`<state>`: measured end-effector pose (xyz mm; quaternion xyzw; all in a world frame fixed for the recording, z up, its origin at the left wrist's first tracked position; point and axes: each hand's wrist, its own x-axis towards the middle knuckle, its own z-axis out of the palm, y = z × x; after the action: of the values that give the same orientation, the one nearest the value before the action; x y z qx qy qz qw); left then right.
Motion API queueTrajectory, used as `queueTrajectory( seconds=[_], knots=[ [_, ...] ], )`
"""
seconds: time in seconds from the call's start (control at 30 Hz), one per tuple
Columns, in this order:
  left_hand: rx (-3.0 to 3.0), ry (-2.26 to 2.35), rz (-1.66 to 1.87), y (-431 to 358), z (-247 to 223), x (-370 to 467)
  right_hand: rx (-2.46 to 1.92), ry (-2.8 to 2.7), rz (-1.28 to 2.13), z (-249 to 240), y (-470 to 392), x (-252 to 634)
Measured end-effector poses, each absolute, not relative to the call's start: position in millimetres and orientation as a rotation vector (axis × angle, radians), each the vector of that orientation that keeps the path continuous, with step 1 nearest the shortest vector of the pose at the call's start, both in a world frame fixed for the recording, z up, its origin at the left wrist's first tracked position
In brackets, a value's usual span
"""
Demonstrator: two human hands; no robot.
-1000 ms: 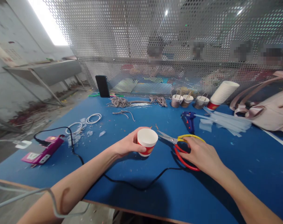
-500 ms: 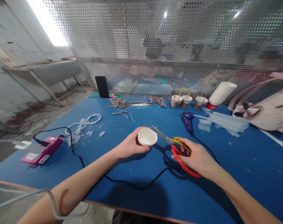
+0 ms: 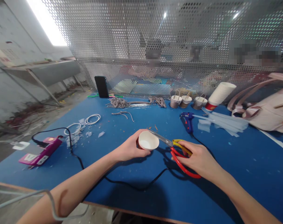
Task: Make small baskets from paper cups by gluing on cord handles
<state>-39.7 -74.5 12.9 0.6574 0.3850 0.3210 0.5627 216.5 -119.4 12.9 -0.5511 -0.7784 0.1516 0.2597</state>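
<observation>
- my left hand (image 3: 132, 147) is clamped around the paper cup (image 3: 148, 140), at the centre of the frame, its open mouth tilted toward me.
- my right hand (image 3: 198, 158), right of centre, grips the scissors (image 3: 183, 163) by their red and yellow handles; the blades reach the cup's rim.
- my two hands are apart, over the blue surface (image 3: 136, 199).
- the glue gun (image 3: 188, 122) lies right of centre, beside the clear glue sticks (image 3: 227, 122).
- three wrapped cups (image 3: 175, 102) and a leaning cup stack (image 3: 220, 95) stand at the upper right.
- grey cord (image 3: 118, 102) lies above centre; a purple power strip (image 3: 41, 151) sits at the left.
</observation>
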Motion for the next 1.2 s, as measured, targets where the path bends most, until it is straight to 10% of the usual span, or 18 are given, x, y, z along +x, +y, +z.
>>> queueTrajectory(
  seconds=[1.2],
  knots=[
    [1.365,0.761,0.627,-73.7,13.4,-41.8,-1.429,-2.079,0.658,17.0,-113.8,226.0]
  ],
)
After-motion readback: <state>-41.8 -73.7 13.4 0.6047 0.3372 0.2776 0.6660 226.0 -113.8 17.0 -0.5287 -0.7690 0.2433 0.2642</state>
